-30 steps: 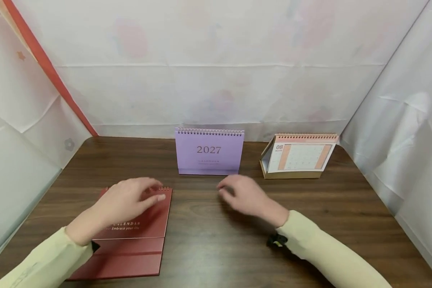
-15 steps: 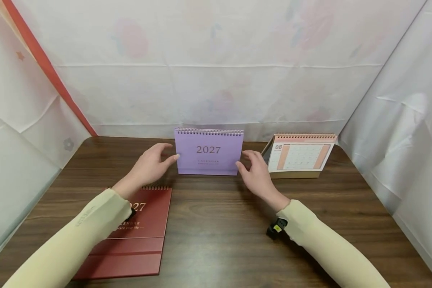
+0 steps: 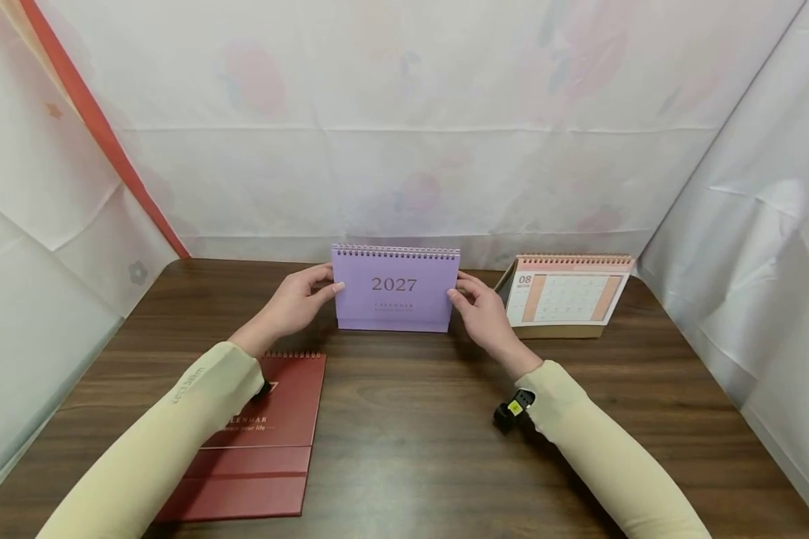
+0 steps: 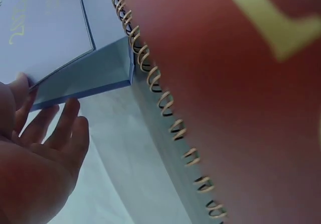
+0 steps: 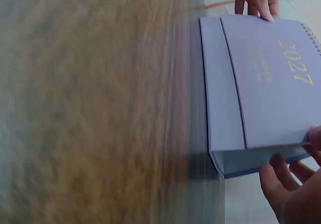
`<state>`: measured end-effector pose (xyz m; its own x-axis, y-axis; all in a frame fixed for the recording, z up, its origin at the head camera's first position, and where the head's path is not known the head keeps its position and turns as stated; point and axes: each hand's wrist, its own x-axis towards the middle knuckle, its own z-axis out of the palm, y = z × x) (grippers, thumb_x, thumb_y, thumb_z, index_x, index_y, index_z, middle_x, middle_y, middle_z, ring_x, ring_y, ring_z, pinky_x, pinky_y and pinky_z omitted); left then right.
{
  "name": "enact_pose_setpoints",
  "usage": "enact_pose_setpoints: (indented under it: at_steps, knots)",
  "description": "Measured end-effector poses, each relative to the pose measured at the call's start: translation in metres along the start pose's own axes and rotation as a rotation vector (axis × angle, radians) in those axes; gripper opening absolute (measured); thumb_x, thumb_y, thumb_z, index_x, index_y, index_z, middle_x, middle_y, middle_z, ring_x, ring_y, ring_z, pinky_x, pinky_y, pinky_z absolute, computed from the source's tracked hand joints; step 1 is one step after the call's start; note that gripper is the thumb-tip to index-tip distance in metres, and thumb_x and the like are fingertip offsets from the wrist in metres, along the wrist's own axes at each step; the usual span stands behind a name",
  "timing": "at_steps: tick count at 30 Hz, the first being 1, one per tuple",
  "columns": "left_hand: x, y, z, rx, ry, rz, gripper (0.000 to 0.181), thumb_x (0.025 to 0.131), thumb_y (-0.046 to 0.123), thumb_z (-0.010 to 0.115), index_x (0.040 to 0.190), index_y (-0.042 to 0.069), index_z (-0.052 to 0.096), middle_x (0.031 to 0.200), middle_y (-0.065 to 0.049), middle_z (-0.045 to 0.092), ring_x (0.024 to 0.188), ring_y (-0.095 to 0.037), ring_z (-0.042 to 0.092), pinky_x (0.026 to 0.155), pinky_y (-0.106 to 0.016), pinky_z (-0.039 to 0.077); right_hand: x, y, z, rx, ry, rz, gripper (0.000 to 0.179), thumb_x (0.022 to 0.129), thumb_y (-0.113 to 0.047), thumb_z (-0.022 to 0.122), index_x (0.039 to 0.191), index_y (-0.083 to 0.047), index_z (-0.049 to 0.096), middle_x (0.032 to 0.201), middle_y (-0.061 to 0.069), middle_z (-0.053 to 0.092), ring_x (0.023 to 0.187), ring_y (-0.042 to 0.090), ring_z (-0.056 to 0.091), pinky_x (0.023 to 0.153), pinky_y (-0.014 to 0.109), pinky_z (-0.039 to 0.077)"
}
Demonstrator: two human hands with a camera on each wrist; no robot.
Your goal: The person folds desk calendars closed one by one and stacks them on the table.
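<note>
**Purple calendar (image 3: pixel 396 307) held at both sides near the back of a wood-grain desk (image 3: pixel 391 427)**

Pale patterned fabric (image 3: pixel 404 127) hangs behind and to either side of the desk, a red strip (image 3: pixel 101 127) slanting down at the left. 2 arms in pale yellow-green sleeves (image 3: pixel 607 442) reach forward across the desktop. A dark red calendar (image 3: pixel 286 412) lies in the left foreground, partly hidden beneath the left sleeve, its wire-bound edge toward the back.

Beyond it, the purple calendar stands upright on its folded base near the middle of the desk's back edge, its cover facing the person. A pink-and-white calendar (image 3: pixel 569 292), open to a page marked 08, stands on a tan base just to its right.

The left hand (image 3: pixel 297 303) grips the purple calendar's left edge, thumb on the cover and the other fingers (image 4: pixel 67 121) loosely spread behind. The right hand (image 3: pixel 482 318) holds the opposite edge, thumb in front, fingers (image 5: pixel 273 184) reaching behind the cover at the stand's open side. A black device (image 3: pixel 505 415) with a yellow patch sits at the right wrist. Smallest of all, gold lettering on the purple cover reads "2027" and "CALENDAR"; the line below is too fine to read.
</note>
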<state>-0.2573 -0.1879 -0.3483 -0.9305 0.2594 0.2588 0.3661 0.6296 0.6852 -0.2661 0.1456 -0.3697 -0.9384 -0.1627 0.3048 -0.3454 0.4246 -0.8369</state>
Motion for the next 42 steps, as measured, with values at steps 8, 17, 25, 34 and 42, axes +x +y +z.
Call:
enact_pose_setpoints:
  at_steps: [8, 17, 25, 34, 42]
  knots:
    - [0.001, 0.004, 0.002, -0.025, 0.084, -0.033, 0.027, 0.096, 0.023, 0.070, 0.112, 0.002, 0.067, 0.128, -0.018, 0.063, 0.106, -0.033, 0.065, 0.084, -0.047, 0.054, 0.001, 0.001, -0.004, 0.179, -0.028, 0.031, 0.026, 0.099, -0.006, 0.062, 0.121, 0.008, 0.067, 0.145, 0.014, 0.051, 0.108, 0.029, 0.066, 0.079, 0.032, 0.057]
    - [-0.012, 0.018, -0.003, 0.013, 0.149, -0.006, 0.029, 0.093, 0.025, 0.073, 0.114, 0.005, 0.069, 0.114, -0.014, 0.070, 0.089, -0.026, 0.066, 0.074, -0.042, 0.053, -0.011, -0.014, -0.016, 0.220, -0.023, 0.016, 0.029, 0.097, -0.007, 0.065, 0.123, 0.004, 0.067, 0.141, 0.013, 0.056, 0.104, 0.027, 0.068, 0.081, 0.037, 0.057]
    - [-0.039, 0.042, -0.005, 0.048, 0.193, 0.070, 0.023, 0.090, 0.021, 0.077, 0.108, 0.009, 0.071, 0.074, -0.004, 0.066, 0.060, -0.019, 0.051, 0.054, -0.030, 0.041, -0.035, -0.037, -0.036, 0.253, -0.048, 0.079, 0.030, 0.096, -0.008, 0.067, 0.123, 0.006, 0.067, 0.140, 0.014, 0.056, 0.108, 0.019, 0.067, 0.084, 0.037, 0.056]
    - [-0.074, 0.070, -0.003, 0.006, 0.156, 0.062, 0.019, 0.088, 0.023, 0.079, 0.105, 0.018, 0.073, 0.062, 0.007, 0.062, 0.051, -0.014, 0.051, 0.047, -0.027, 0.041, -0.072, -0.046, -0.054, 0.240, -0.094, 0.131, 0.029, 0.095, -0.005, 0.067, 0.121, 0.009, 0.067, 0.137, 0.022, 0.056, 0.099, 0.012, 0.068, 0.081, 0.035, 0.057]
    - [-0.103, 0.084, 0.001, -0.034, 0.135, 0.058, 0.017, 0.085, 0.023, 0.081, 0.100, 0.022, 0.075, 0.060, 0.014, 0.060, 0.049, -0.008, 0.045, 0.046, -0.025, 0.035, -0.104, -0.046, -0.061, 0.353, -0.133, 0.140, 0.028, 0.093, 0.000, 0.068, 0.119, 0.011, 0.067, 0.123, 0.023, 0.065, 0.095, 0.019, 0.071, 0.082, 0.044, 0.055]
